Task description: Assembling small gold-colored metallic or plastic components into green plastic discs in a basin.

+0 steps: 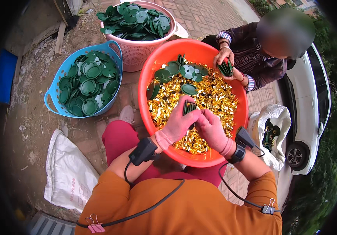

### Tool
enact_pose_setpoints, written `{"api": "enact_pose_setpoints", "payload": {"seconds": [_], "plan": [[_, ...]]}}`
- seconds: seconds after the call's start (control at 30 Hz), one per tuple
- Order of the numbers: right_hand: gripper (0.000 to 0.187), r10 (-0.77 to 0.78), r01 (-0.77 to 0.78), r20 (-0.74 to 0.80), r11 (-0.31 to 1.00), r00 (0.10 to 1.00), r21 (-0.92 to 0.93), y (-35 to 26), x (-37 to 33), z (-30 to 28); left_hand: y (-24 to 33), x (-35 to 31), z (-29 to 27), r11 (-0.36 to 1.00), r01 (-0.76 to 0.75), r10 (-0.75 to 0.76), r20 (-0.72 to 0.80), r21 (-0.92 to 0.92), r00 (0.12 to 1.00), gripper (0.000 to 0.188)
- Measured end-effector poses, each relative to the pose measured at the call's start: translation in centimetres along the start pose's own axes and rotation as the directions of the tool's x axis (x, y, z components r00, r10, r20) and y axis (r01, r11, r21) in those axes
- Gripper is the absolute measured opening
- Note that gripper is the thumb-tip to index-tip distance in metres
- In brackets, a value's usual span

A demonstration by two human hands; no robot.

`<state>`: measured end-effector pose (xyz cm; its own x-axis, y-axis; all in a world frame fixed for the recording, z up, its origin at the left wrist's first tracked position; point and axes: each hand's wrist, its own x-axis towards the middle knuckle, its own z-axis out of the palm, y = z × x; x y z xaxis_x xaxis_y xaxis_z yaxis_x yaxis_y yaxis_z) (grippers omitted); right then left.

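Observation:
My left hand (179, 121) in a pink glove holds a small stack of dark green round discs (189, 108) on edge. My right hand (211, 128), also gloved in pink, meets the stack from the right with its fingers curled on it. Both hands hover over a big orange basin (147, 74) filled with small shiny gold pieces (215, 96) and several loose green discs (188, 71). Across the basin another person's hands (225, 58) grip their own bunch of green discs (226, 68).
A blue basket (55, 92) and a pink basket (137, 51) left of the basin hold several green discs. A white sack (68, 174) lies on the ground at lower left. An open white bag (272, 129) with dark parts and a white car (311, 117) are right.

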<state>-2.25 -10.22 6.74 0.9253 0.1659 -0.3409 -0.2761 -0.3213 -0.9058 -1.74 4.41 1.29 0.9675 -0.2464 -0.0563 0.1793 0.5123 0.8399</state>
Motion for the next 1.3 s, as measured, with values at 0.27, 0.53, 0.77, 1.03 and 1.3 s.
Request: {"api": "enact_pose_setpoints", "payload": {"seconds": [0.27, 0.53, 0.77, 1.03, 1.3], "plan": [[0.026, 0.184, -0.156, -0.078, 0.948, 0.980, 0.277, 0.8, -3.3, -5.1, 0.3, 0.9, 3.0, 0.903, 0.395, -0.357, 0.215, -0.169, 0.909, 0.036], [0.045, 0.027, 0.345, -0.573, 0.774, 0.819, 0.531, 3.7, -8.4, -17.7, 0.1, 1.0, 1.1, 0.772, 0.413, -0.397, 0.140, -0.483, 0.907, 0.035], [0.039, 0.061, -0.182, -0.178, 0.545, 0.982, -0.819, 11.1, -2.1, -6.8, -0.1, 1.7, 0.8, 0.827, 0.369, -0.390, 0.041, -0.424, 0.920, 0.037], [0.053, 0.106, -0.253, -0.232, 0.508, 0.967, -0.823, 13.3, -1.1, -6.1, -0.2, 2.5, 1.7, 0.844, 0.385, -0.384, 0.081, -0.374, 0.920, 0.037], [0.038, 0.197, -0.088, -0.180, 0.871, 0.964, 0.483, 9.3, -5.1, -8.4, -2.6, 1.5, 3.3, 0.740, 0.561, -0.566, 0.107, -0.372, 0.818, 0.040]]}}
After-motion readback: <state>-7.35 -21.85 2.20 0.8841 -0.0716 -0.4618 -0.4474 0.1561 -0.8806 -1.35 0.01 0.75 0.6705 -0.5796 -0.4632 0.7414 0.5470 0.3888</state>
